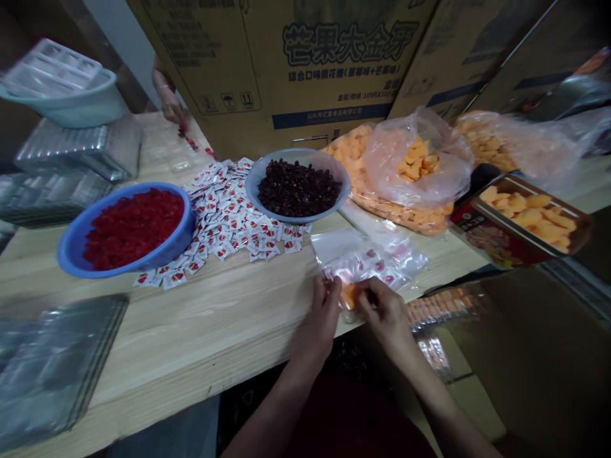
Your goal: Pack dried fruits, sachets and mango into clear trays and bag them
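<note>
At the table's front edge, my left hand (322,318) pinches the left side of a small clear plastic bag (347,312). An orange candy piece (350,294) shows in or behind the film; which one I cannot tell. My right hand (387,312) has its fingers closed at the bag's right side, by the orange piece. Just beyond both hands lies a pile of clear bags with pink-red prints (377,259). A pale bowl of dark red candies (252,184) stands farther back, beside many small white-and-red sachets (224,216).
Left of the sachets is a blue bowl of red candies (67,254). Clear plastic trays (48,375) lie front left. Bagged orange candies (405,203) and an open box (506,235) of them stand right. Large cartons (248,76) block the back; another person's hand (172,109) is behind.
</note>
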`<state>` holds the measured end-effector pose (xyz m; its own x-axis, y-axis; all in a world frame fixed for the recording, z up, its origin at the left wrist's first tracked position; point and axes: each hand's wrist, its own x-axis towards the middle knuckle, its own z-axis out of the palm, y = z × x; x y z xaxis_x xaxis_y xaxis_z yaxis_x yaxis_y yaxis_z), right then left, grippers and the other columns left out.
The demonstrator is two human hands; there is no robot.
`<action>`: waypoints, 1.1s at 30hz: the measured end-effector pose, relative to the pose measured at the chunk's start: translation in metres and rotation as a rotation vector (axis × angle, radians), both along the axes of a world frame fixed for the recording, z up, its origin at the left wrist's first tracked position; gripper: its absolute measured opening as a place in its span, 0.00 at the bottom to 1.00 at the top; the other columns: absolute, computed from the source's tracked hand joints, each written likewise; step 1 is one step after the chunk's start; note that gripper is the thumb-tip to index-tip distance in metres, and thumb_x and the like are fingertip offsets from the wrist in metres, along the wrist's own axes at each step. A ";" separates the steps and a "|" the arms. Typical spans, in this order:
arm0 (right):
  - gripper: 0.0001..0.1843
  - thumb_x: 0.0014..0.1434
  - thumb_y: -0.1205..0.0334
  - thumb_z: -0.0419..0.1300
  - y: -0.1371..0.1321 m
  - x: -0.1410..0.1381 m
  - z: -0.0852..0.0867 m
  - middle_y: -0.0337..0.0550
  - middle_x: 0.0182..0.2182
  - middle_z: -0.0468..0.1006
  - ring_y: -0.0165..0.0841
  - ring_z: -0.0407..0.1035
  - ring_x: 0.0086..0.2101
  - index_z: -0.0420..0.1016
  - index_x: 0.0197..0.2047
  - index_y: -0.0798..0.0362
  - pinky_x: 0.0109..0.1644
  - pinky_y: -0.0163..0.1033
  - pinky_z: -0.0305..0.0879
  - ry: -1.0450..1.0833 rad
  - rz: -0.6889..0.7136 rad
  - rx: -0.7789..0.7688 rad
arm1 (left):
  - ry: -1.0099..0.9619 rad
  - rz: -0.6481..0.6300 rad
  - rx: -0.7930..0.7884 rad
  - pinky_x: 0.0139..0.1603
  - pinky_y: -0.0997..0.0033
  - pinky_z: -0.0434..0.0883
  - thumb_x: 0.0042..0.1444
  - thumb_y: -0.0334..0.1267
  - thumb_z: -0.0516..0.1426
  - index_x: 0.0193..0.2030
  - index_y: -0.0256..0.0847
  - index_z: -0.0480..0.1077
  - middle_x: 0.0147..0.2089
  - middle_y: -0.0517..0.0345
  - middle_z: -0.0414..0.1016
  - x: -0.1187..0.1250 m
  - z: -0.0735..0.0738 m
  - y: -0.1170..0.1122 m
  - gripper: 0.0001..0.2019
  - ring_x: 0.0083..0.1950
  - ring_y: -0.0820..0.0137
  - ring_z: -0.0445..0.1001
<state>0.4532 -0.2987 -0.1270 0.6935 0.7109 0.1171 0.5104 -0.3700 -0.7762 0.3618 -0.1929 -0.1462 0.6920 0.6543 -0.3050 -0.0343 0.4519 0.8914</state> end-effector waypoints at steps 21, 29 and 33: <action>0.35 0.58 0.54 0.67 -0.015 -0.030 0.020 0.52 0.61 0.67 0.48 0.63 0.60 0.63 0.67 0.44 0.61 0.55 0.66 -0.082 0.211 -0.008 | -0.003 0.133 -0.040 0.39 0.71 0.71 0.50 0.44 0.67 0.45 0.40 0.69 0.37 0.57 0.78 -0.020 -0.004 0.009 0.19 0.36 0.69 0.76; 0.44 0.65 0.73 0.50 -0.017 -0.053 -0.012 0.48 0.74 0.41 0.50 0.36 0.72 0.34 0.77 0.44 0.71 0.69 0.43 -0.372 0.158 -0.193 | 0.100 -0.094 0.127 0.43 0.66 0.72 0.56 0.44 0.63 0.40 0.41 0.79 0.36 0.55 0.80 -0.045 0.025 0.008 0.10 0.38 0.64 0.76; 0.41 0.66 0.75 0.47 -0.035 -0.045 0.007 0.44 0.72 0.53 0.43 0.49 0.70 0.39 0.76 0.42 0.71 0.62 0.53 -0.384 0.232 -0.125 | 0.117 -0.252 0.183 0.51 0.61 0.71 0.61 0.45 0.59 0.37 0.42 0.80 0.39 0.53 0.82 -0.064 0.044 0.005 0.11 0.43 0.61 0.78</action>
